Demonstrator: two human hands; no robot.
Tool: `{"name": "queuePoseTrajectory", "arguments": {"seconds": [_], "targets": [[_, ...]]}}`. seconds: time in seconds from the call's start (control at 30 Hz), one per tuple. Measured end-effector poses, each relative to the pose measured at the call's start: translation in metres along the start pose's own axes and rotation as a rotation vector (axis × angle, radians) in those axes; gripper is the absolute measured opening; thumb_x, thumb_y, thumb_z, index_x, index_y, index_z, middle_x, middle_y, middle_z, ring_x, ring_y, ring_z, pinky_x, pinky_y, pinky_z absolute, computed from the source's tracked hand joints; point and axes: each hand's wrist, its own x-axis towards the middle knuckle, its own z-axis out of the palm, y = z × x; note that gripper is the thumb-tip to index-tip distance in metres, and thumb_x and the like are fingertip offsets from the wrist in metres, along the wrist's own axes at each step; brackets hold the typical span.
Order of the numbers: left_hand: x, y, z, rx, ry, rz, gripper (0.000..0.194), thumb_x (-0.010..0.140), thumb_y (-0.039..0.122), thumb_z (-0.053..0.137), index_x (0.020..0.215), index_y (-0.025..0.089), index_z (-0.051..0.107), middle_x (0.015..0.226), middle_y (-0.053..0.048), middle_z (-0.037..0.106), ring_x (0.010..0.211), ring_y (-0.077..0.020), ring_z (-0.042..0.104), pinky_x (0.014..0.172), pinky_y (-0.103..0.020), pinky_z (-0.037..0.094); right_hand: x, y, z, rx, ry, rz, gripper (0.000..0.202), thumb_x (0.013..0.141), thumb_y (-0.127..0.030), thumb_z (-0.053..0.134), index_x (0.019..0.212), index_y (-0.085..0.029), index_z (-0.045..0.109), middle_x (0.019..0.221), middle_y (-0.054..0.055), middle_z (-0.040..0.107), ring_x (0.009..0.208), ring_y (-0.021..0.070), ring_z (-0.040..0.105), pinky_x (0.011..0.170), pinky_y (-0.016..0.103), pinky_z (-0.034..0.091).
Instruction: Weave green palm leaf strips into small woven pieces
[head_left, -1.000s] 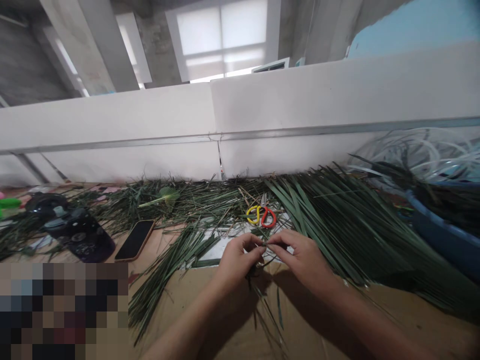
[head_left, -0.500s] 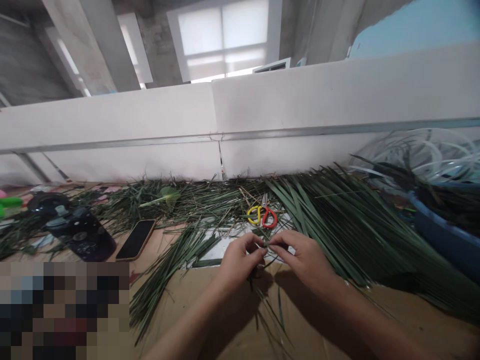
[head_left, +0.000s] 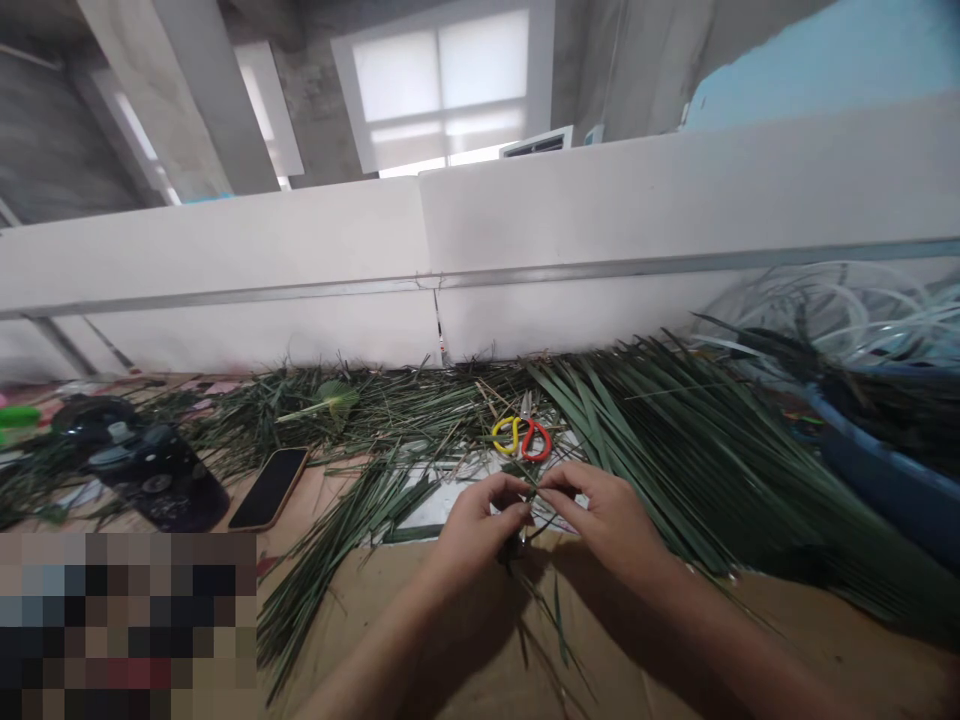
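Observation:
My left hand (head_left: 491,512) and my right hand (head_left: 589,500) meet over the cardboard (head_left: 465,640), fingertips almost touching. Both pinch a small piece woven or knotted from green leaf strips (head_left: 531,490); its exact shape is mostly hidden by the fingers. Loose thin strip ends (head_left: 559,625) hang down below the hands. Just beyond them lie scissors (head_left: 521,437) with one yellow and one red handle, blades pointing away. To the right spreads a large bundle of long green leaves (head_left: 675,450). A smaller bunch of cut strips (head_left: 330,560) rests on the left.
A phone (head_left: 270,488) and a dark bottle (head_left: 161,480) stand or lie at the left. A blue basin (head_left: 885,480) holds dark leaves at the right, near coiled clear tubing (head_left: 862,310). A white partition (head_left: 570,220) runs along the back, with leaf scraps (head_left: 390,400) before it.
Both hands stay together at the same spot, with slight finger movement on the strips. The whole view has shifted a little.

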Motion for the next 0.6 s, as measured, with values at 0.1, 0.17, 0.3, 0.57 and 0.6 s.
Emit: {"name": "queuePoseTrajectory", "arguments": {"seconds": [0.1, 0.17, 0.3, 0.57, 0.6], "targets": [[0.002, -0.005, 0.0, -0.007, 0.019, -0.015, 0.023, 0.078, 0.03, 0.067, 0.097, 0.017, 0.071, 0.074, 0.0, 0.062, 0.069, -0.0158, 0.056, 0.065, -0.026, 0.044, 0.0, 0.001, 0.001, 0.002, -0.007, 0.001, 0.015, 0.091, -0.03, 0.06, 0.083, -0.024, 0.07, 0.085, 0.003, 0.076, 0.081, 0.0233, 0.069, 0.074, 0.033, 0.048], [0.002, -0.008, 0.0, 0.014, 0.022, -0.014, 0.026, 0.079, 0.032, 0.066, 0.099, 0.017, 0.072, 0.072, 0.002, 0.059, 0.065, -0.0149, 0.053, 0.061, -0.026, 0.042, 0.0, 0.001, 0.001, 0.003, -0.006, -0.001, 0.016, 0.091, -0.031, 0.06, 0.083, -0.023, 0.07, 0.084, 0.004, 0.075, 0.08, 0.0233, 0.068, 0.073, 0.033, 0.048], [0.002, -0.004, -0.001, 0.075, 0.009, 0.014, 0.028, 0.08, 0.03, 0.063, 0.101, 0.016, 0.074, 0.071, 0.001, 0.059, 0.066, -0.0155, 0.053, 0.064, -0.027, 0.042, 0.001, 0.0, 0.001, -0.003, -0.007, -0.006, 0.016, 0.092, -0.03, 0.059, 0.082, -0.023, 0.07, 0.084, 0.004, 0.075, 0.08, 0.0234, 0.068, 0.073, 0.034, 0.048], [0.001, 0.001, -0.002, 0.123, 0.045, 0.049, 0.028, 0.081, 0.026, 0.061, 0.101, 0.018, 0.079, 0.087, -0.004, 0.073, 0.082, -0.0205, 0.06, 0.078, -0.03, 0.045, 0.001, -0.001, 0.0, -0.006, -0.001, -0.002, 0.017, 0.092, -0.032, 0.058, 0.082, -0.024, 0.07, 0.082, 0.004, 0.075, 0.079, 0.0236, 0.068, 0.071, 0.034, 0.049], [0.001, 0.001, -0.002, 0.111, 0.052, 0.045, 0.026, 0.081, 0.027, 0.063, 0.099, 0.018, 0.079, 0.087, -0.004, 0.073, 0.083, -0.021, 0.061, 0.078, -0.03, 0.045, 0.001, -0.001, 0.0, -0.004, 0.0, -0.002, 0.017, 0.091, -0.032, 0.059, 0.081, -0.024, 0.069, 0.082, 0.004, 0.075, 0.078, 0.0235, 0.068, 0.071, 0.034, 0.049]]}}
